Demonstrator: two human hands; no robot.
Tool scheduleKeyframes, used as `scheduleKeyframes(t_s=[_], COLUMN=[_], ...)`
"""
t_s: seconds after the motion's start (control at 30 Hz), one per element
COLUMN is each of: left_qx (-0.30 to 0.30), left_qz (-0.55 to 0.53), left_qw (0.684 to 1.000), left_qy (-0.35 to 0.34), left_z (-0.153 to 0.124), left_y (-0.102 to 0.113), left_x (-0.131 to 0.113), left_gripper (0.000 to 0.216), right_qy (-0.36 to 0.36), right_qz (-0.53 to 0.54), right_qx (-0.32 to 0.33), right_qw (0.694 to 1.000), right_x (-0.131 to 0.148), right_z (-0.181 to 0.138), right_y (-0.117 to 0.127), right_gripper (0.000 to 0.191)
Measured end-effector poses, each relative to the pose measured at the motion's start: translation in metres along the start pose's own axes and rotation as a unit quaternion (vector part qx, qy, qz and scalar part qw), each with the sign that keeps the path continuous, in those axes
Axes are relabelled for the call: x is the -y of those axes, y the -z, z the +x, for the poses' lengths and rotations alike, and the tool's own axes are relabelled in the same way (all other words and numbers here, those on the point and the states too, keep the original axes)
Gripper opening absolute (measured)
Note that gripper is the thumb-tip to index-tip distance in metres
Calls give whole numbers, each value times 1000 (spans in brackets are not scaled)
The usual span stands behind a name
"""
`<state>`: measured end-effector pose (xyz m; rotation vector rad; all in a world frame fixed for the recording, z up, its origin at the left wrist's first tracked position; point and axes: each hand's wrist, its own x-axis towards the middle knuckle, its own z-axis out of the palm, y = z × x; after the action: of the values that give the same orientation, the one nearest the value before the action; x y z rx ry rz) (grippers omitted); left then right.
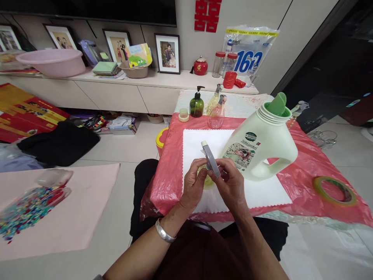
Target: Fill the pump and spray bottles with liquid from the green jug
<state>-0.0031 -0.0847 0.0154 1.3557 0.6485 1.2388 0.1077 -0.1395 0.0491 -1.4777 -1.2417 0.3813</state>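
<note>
My left hand point(194, 182) and my right hand point(231, 184) meet over the white cloth, fingers closed on a grey trigger spray head point(211, 157) with a pale nozzle tip. Below it a yellowish, see-through bottle point(208, 182) shows between my hands, mostly hidden by them; whether the head sits on its neck I cannot tell. Just right of my right hand stands a large pale green detergent jug point(262, 136), its mouth uncapped and a green spout rising from it. A white cloth point(201, 140) with a scalloped edge lies under them.
Behind the cloth stand a green pump bottle point(197, 104), a pale cap point(183, 114), a pink spray bottle point(217, 116) and a yellowish one point(215, 97). A tape roll point(335, 190) lies right on the red plastic sheet point(169, 167). Beads point(29, 210) cover part of a pink mat at left.
</note>
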Motion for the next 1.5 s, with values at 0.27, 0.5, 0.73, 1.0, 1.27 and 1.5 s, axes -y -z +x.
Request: scheduleKeyframes(t_s=[0.27,0.5,0.73,1.0,1.27,1.5], left_qx=[23,30,-22,-11,33,38], left_qz=[0,-41,-14,65,78,84], left_qw=[1000,998,996,995,996,996], left_qy=[0,33,81,78,38,12], left_z=[0,-2,-4,8,7,5], left_y=[3,5,-13,-5,6,10], left_x=[0,-7,-25,-28,-24,-18], left_gripper=[23,31,41,28,24,28], right_qy=[20,47,59,28,20,-5], right_qz=[-29,-60,-87,-84,-30,7], right_qx=[-7,-72,-131,-143,-12,60], right_qw=[999,994,986,986,999,998], right_x=[1,-1,-4,-7,-5,-7], right_z=[-1,-4,-9,-13,-13,-4], right_y=[-1,-11,-21,-29,-5,10], right_gripper=[18,16,17,18,27,29])
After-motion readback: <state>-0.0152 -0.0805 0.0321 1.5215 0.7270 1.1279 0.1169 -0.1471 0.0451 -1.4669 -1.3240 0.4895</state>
